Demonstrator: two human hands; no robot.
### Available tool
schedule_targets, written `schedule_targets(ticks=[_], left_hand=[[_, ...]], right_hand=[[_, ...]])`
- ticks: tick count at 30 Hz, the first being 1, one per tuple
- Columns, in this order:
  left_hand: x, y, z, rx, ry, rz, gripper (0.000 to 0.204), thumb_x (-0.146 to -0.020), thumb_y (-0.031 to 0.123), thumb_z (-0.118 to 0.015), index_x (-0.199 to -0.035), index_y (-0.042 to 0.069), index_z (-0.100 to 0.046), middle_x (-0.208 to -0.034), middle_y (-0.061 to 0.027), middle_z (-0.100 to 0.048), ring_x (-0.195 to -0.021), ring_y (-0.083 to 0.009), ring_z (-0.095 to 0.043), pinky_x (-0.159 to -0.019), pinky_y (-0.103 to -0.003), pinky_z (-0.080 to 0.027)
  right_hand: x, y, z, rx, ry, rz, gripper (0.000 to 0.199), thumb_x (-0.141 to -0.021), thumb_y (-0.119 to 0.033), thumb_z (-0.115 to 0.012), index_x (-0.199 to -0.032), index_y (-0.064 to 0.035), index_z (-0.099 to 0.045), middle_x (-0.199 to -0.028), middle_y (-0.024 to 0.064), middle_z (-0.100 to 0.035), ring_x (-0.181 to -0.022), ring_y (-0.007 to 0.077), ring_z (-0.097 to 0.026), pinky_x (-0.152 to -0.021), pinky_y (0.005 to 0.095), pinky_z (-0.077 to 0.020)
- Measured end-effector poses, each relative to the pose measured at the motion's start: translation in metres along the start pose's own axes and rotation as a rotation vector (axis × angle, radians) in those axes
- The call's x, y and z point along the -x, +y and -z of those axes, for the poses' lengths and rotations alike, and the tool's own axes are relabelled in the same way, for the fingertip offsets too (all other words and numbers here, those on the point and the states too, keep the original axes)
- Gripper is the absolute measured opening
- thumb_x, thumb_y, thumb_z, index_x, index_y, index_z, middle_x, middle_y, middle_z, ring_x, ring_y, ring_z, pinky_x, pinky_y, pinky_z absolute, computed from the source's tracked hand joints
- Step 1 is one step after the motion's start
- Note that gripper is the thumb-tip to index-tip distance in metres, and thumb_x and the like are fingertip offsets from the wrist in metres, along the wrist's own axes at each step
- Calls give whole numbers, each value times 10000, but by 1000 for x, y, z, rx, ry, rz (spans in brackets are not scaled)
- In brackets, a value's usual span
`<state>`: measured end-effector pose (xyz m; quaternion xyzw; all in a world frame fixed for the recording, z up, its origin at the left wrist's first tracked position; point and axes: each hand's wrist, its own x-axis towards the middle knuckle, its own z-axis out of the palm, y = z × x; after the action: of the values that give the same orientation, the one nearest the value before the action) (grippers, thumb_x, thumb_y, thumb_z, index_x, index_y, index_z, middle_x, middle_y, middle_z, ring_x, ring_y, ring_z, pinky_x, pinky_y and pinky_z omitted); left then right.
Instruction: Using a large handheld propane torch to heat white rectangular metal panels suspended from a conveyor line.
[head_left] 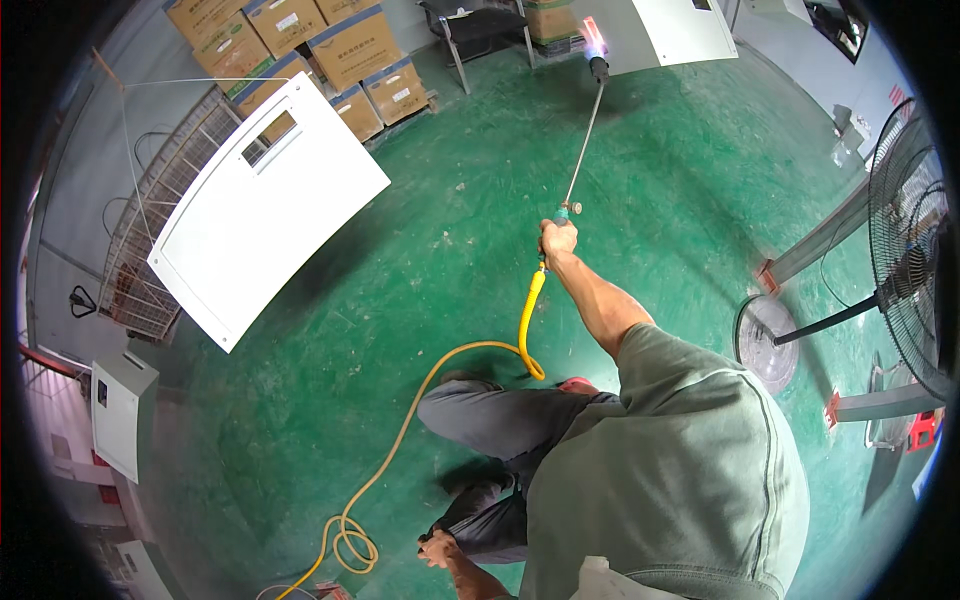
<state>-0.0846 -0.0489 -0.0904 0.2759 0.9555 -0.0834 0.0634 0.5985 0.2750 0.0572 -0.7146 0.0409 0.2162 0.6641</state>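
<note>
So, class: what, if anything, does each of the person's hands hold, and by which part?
The right hand grips the long gas torch at its handle end, where the yellow hose joins. The left hand, low by the knee, appears to hold nothing.

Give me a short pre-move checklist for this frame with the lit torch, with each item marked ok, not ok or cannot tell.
1. Right hand gripping the torch handle: ok.
2. Flame lit at the tip: ok.
3. Flame clear of the cardboard boxes: ok, they sit well to the left.
4. Yellow hose free of kinks: cannot tell; it coils on the floor.
5. Left hand away from the flame: ok, low near the knee.
6. Distance from flame to white panel: cannot tell.
</note>
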Motion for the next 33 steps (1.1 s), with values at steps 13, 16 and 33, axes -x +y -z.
schedule_targets(ticks=[13, 16, 33], left_hand=[[-1, 2, 2, 22, -28, -7, 546, -809, 487, -778, -1282, 270, -614, -1323, -48, -482, -1205, -358, -500, -830, -504, -560], [3, 21, 7, 44, -80, -38, 583, -822, 499, -762, -1321, 258, -581, -1334, -57, -478, -1219, -364, -491, -832, -511, -556], [-1, 12, 7, 16, -149, -44, 606, -852, 522, -720, -1326, 174, -574, -1335, -82, -508, -1206, -360, -523, -823, -515, -539]], right_hand=[[1, -8, 30, -7, 45, 27, 144, -798, -68, -658, -867, -16, -542, -604, 58, -541, -440, 169, -521, -386, 337, -426], [-31, 8, 50, -3, 133, 113, 156, -807, -81, -661, -877, -23, -535, -605, 59, -544, -442, 175, -535, -387, 343, -434], [-40, -1, 68, 140, 352, 255, 257, -764, -185, -711, -918, 7, -635, -790, 179, -685, -693, 319, -684, -668, 445, -554]])
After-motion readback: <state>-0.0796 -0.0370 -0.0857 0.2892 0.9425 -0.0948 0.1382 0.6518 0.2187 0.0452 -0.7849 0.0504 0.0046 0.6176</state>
